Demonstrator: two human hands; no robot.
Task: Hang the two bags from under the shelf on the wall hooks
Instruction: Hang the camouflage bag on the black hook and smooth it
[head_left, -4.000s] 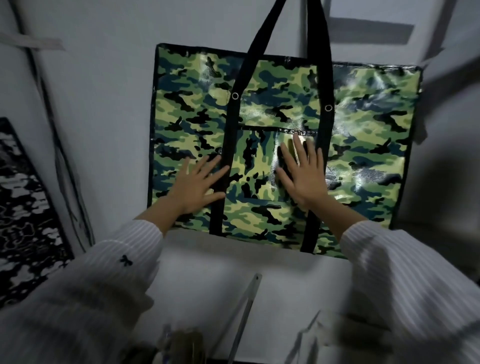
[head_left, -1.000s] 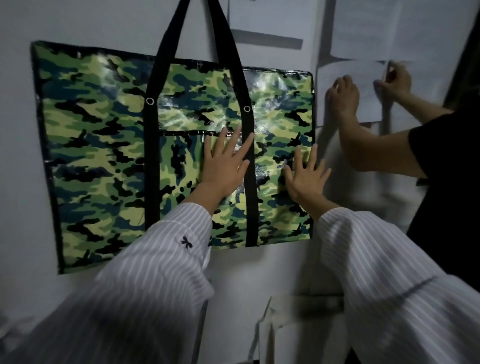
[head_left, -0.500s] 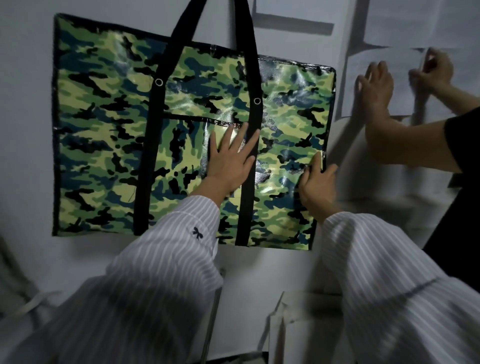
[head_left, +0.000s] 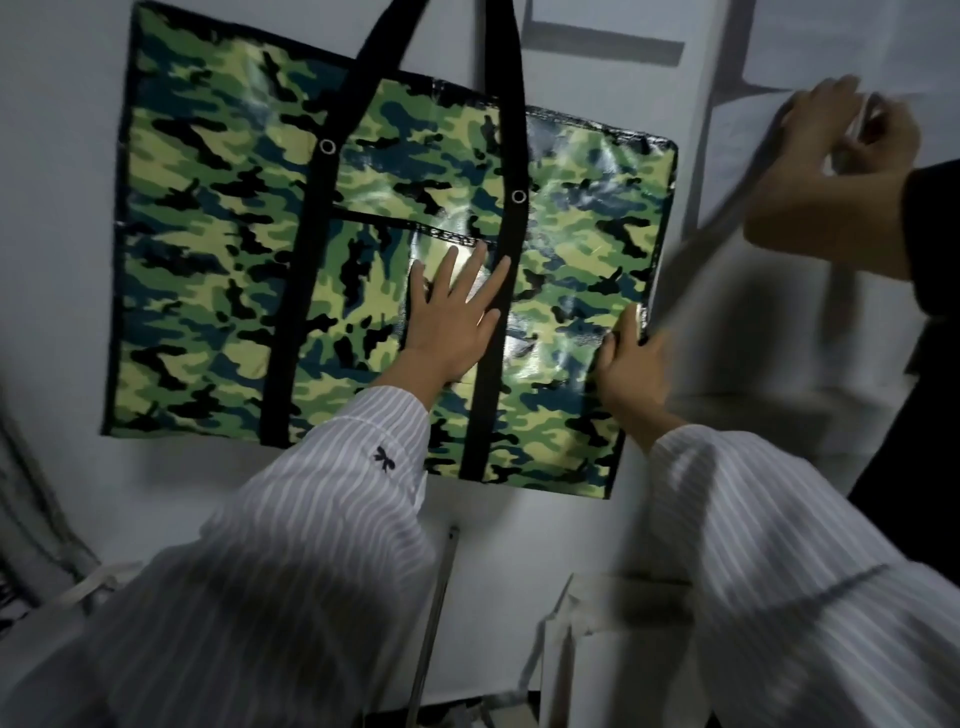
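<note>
A green camouflage bag (head_left: 218, 249) with black straps hangs flat against the white wall; the strap tops run out of view, so the hook is hidden. My left hand (head_left: 452, 322) lies flat on the bag's front pocket with its fingers spread. At the bag's right edge my right hand (head_left: 631, 371) is curled, thumb up along the black trim. To the right another person's hands (head_left: 841, 150) hold the strap of a blurred white bag (head_left: 769, 332) against the wall.
A white paper bag (head_left: 587, 654) stands below on the floor, beside a thin metal rod (head_left: 434, 613). Sheets of paper (head_left: 810, 36) are stuck on the wall at the upper right. The other person's dark-clad body (head_left: 930, 415) fills the right edge.
My right hand went from lying flat on the bag to curling around its right edge. My left hand stayed pressed on the pocket. The other person's hands now hold up a white bag.
</note>
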